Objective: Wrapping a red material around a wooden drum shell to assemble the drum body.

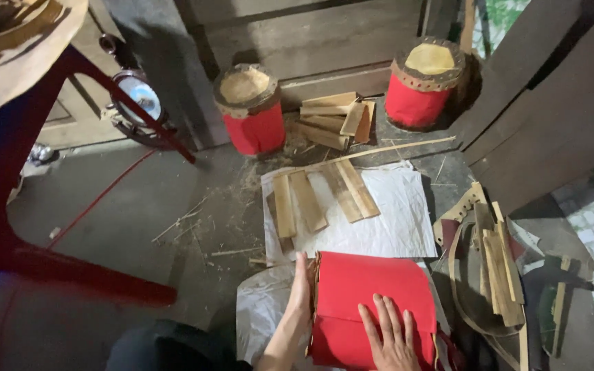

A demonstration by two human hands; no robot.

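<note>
The red drum (372, 302) lies on its side on the floor, directly in front of the person, just below the white sheet (400, 220) bearing wood slats (307, 199). The left hand (302, 292) grips the drum's left rim, fingers together. The right hand (390, 336) rests flat on top, fingers spread.
</note>
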